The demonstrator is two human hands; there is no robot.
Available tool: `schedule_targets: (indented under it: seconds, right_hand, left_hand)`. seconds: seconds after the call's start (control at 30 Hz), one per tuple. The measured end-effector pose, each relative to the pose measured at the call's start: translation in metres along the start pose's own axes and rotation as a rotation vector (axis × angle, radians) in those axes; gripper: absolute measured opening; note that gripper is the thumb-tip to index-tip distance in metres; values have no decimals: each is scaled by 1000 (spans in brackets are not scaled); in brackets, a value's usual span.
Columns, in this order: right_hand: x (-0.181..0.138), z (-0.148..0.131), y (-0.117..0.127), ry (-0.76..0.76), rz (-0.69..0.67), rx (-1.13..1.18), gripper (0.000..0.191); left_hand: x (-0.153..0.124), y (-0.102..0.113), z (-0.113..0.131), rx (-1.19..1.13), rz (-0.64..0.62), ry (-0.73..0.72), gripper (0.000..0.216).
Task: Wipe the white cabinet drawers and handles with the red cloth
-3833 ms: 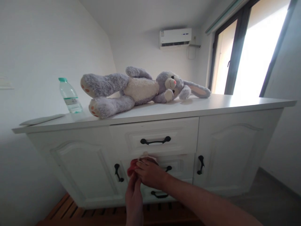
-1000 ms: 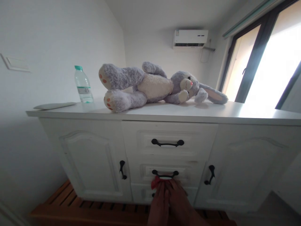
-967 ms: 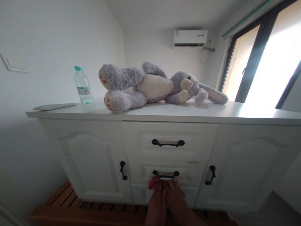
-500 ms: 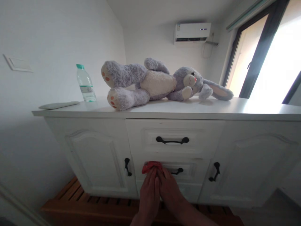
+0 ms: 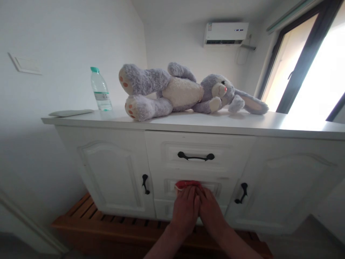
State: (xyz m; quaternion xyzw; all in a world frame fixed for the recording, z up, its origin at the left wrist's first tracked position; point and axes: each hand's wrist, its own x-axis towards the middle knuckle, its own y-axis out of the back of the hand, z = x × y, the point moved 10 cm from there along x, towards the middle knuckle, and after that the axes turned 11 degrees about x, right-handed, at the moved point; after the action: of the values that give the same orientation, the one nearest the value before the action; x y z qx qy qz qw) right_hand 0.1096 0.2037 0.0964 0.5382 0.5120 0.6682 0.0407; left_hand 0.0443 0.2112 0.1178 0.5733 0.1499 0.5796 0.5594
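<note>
Your left hand [image 5: 185,212] and right hand [image 5: 211,214] are pressed side by side, fingers [image 5: 192,196] clenched together on a small red cloth [image 5: 186,185], both grasping it. The cloth sits bunched against the middle drawer front [image 5: 212,187] of the white wooden cabinet [image 5: 113,169], covering where that drawer's handle would be, just below the black handle of the top drawer [image 5: 196,157]. Up on the tabletop [image 5: 242,124], well apart, lie a grey and cream plush rabbit [image 5: 178,91] and, left of it, a clear plastic water bottle [image 5: 100,90].
</note>
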Motion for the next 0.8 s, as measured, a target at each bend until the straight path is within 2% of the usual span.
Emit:
schedule_targets:
  seconds: [0.1,0.2,0.3,0.5,0.6,0.67,0.7,0.73,0.77,0.8]
  right_hand:
    - [17,-26,-14,34,1,-22,42]
    - [20,-36,-19,53,-15,-13,40]
    - [10,-25,-13,55,-18,-15,41]
    - [-15,10,20,38,0,-60,41]
    - [-31,27,39,-81,-10,96,43]
    - [-55,49,52,-298,30,265,38]
    - [-76,64,55,-462,56,353,35]
    - [-103,81,55,-654,87,442,34]
    - [-135,95,53,-848,128,535,36]
    - [-170,106,49,-1030,178,618,40]
  left_hand:
    - [-13,4,-34,16,4,80,48]
    - [-23,3,-46,17,27,113,49]
    - [-22,-5,-30,5,34,81,48]
    - [-2,-19,25,-98,0,-28,50]
    - [-24,-29,34,-238,-55,-70,49]
    - [-54,-45,24,-383,-56,-44,48]
    - [-70,-56,6,-450,-16,66,44]
    - [-88,-71,-23,-540,42,265,35]
    - [-110,-93,-56,-671,105,524,24]
    - [-135,-125,-85,-860,120,817,15]
